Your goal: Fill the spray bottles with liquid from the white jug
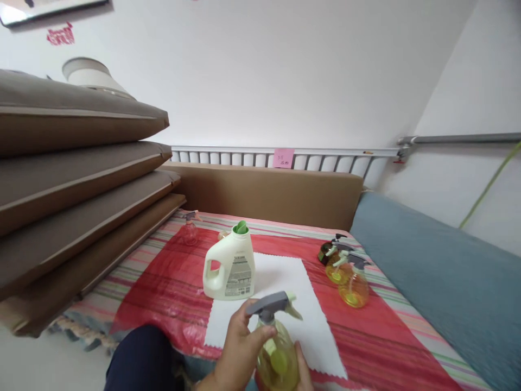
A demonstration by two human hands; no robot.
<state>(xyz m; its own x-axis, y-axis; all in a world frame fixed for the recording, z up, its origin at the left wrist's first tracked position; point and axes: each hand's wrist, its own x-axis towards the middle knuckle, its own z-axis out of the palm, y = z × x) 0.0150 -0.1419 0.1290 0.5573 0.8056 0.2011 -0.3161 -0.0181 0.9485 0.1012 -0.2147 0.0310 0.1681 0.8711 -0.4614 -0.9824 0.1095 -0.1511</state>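
Note:
A clear yellow-green spray bottle (pixel 280 361) with a grey and pale-green trigger head is between my hands, at the bottom of the head view. My left hand (pixel 240 345) is closed around its neck, thumb across the front below the trigger. My right hand (pixel 303 372) presses against the bottle's right side, with most of it hidden behind the bottle or cut off by the frame. Just beyond stands a pale detergent jug (pixel 232 266) with a handle and a green cap, on a white scallop-edged sheet (pixel 280 271).
Yellowish spray bottles (pixel 353 288) and a dark bottle (pixel 326 251) stand at right on red plastic (pixel 391 331). A pink spray bottle (pixel 190 231) is at back left. Stacked cushions (pixel 81 163) rise at left. A brown panel (pixel 264 190) and blue-grey cushion (pixel 439 260) border the surface.

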